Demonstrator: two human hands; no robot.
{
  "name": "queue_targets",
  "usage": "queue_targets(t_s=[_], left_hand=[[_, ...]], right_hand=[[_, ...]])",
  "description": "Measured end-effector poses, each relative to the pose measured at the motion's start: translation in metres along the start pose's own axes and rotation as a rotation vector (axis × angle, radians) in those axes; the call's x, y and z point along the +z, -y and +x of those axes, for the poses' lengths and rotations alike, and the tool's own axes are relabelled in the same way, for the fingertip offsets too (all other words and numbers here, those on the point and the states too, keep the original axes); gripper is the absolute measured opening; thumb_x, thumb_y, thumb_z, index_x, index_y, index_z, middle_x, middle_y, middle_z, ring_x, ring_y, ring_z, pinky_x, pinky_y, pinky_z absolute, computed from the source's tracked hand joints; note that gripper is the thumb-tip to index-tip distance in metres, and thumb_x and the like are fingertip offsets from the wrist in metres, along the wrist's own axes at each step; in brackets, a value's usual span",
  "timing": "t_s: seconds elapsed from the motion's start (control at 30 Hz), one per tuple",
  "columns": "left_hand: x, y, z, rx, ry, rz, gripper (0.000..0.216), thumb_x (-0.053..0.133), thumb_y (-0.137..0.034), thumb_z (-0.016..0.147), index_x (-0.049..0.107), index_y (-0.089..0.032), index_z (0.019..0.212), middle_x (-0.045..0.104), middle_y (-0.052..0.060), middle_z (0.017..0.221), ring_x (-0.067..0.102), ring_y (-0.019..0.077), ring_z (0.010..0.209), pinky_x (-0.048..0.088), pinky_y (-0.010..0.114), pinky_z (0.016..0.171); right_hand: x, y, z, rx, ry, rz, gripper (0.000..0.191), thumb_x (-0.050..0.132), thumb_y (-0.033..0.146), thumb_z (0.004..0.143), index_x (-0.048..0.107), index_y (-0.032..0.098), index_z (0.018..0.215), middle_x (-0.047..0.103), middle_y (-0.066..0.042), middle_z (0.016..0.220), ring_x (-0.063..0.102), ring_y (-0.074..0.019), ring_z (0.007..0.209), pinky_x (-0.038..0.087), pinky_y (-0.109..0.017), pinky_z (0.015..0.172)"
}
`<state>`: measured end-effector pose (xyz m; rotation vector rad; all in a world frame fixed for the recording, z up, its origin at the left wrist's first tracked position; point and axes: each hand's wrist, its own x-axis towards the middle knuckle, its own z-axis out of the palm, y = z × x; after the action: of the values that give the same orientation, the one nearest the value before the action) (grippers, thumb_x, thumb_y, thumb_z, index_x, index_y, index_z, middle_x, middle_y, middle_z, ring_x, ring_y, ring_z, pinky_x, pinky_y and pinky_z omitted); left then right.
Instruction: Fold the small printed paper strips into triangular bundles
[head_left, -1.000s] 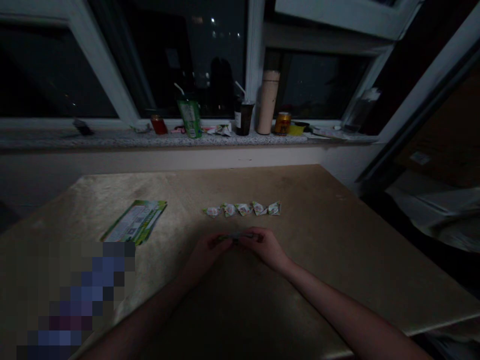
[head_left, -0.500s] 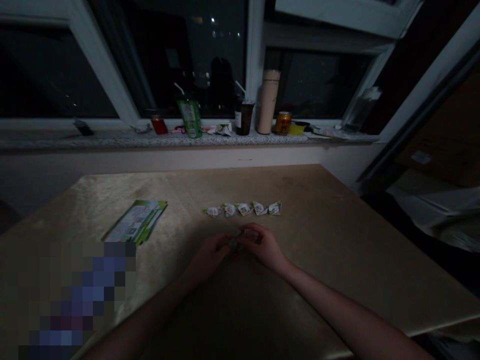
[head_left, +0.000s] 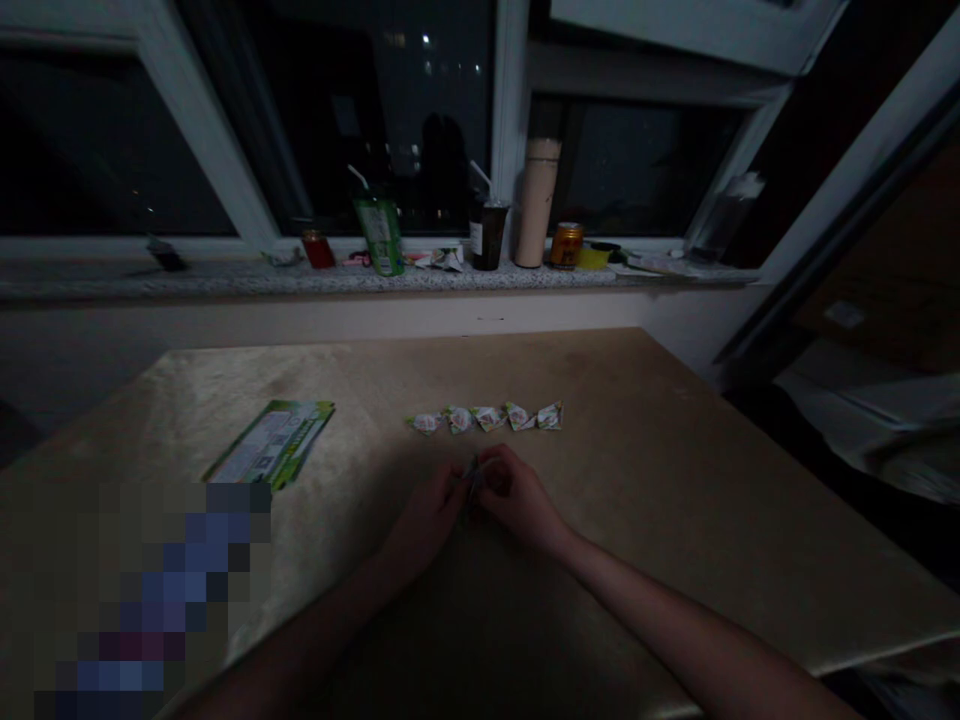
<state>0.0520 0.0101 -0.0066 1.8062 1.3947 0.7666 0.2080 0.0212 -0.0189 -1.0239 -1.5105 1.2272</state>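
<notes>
My left hand (head_left: 431, 512) and my right hand (head_left: 523, 500) meet at the middle of the table, both with fingers pinched together on a small folded paper piece (head_left: 472, 473). Most of that piece is hidden by the fingers, and dim light blurs its details. Just beyond my hands lie several small folded paper pieces (head_left: 487, 418) in a side-by-side row, white and green with print, with pointed corners. To the left, apart from my hands, a flat stack of green and white printed leaflets (head_left: 277, 440) rests at a slant.
The table (head_left: 637, 450) has a smooth tan cover. Behind it, a granite sill (head_left: 300, 285) carries a red jar (head_left: 318, 250), a green cup with a straw (head_left: 381, 235), a dark cup (head_left: 489, 235), a beige flask (head_left: 537, 205) and an orange can (head_left: 566, 246). A pixelated patch covers the lower left.
My fingers have drawn closer together around the paper piece, which now stands more upright between them. The row of folded pieces and the leaflets have stayed where they were.
</notes>
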Motion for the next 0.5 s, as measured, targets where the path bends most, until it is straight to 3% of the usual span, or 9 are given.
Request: queue_targets(t_s=[0.27, 0.5], left_hand=[[-0.0002, -0.0024, -0.0016, -0.015, -0.024, -0.006, 0.023, 0.038, -0.035, 0.087, 0.055, -0.02, 0.086, 0.064, 0.004, 0.078, 0.061, 0.0225, 0.072, 0.042, 0.03, 0.066], [-0.0067, -0.0073, 0.0048, -0.086, 0.025, -0.145, 0.02, 0.051, -0.037, 0.079, 0.059, -0.019, 0.079, 0.064, 0.002, 0.075, 0.061, 0.0226, 0.074, 0.044, 0.03, 0.069]], right_hand=[[-0.002, -0.0011, 0.0004, 0.005, -0.031, -0.102, 0.028, 0.056, 0.015, 0.065, 0.049, 0.02, 0.091, 0.056, 0.005, 0.064, 0.053, -0.0114, 0.057, 0.037, -0.02, 0.05], [-0.0052, 0.0016, 0.0023, 0.035, -0.057, -0.191, 0.028, 0.055, 0.009, 0.064, 0.049, 0.019, 0.09, 0.046, 0.009, 0.055, 0.045, -0.0092, 0.05, 0.03, -0.018, 0.046]])
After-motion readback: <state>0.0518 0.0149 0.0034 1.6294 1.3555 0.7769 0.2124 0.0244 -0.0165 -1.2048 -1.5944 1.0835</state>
